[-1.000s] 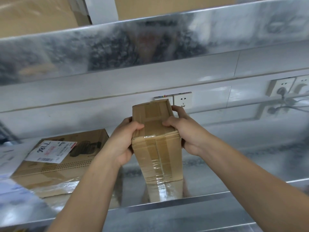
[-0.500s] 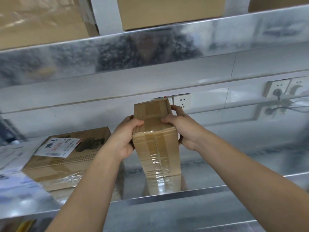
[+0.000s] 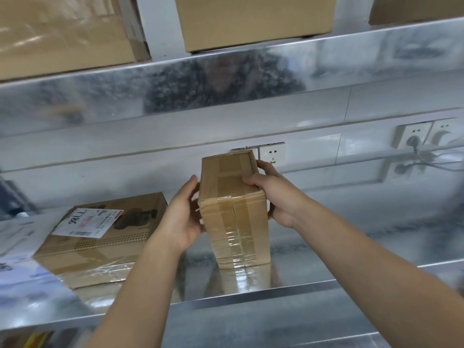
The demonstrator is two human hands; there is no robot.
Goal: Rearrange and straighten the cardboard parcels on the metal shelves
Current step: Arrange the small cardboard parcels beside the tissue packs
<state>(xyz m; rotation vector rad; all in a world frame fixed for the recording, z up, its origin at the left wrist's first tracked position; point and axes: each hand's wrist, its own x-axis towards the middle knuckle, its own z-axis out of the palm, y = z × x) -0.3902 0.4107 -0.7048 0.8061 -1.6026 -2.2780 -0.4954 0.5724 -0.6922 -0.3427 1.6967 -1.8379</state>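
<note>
A narrow taped cardboard parcel (image 3: 233, 209) stands on end in the middle of the shiny metal shelf (image 3: 251, 296). My right hand (image 3: 273, 194) grips its right side, thumb curled over the top face. My left hand (image 3: 183, 214) has its fingers straight beside the parcel's left side, at most lightly touching it. To the left, a flat cardboard parcel (image 3: 100, 244) with a white shipping label lies on the same shelf, turned at a slight angle.
Above, the upper metal shelf (image 3: 351, 54) carries a large box (image 3: 253, 21) in the middle, another box (image 3: 65, 33) at left and one at the right corner. Wall sockets (image 3: 272, 154) sit behind the shelf; two more sockets (image 3: 424, 133) have a cable plugged in.
My left hand has let go of the upright parcel; its fingers have straightened beside it. The right hand still grips it. The view has tilted upward a little.
</note>
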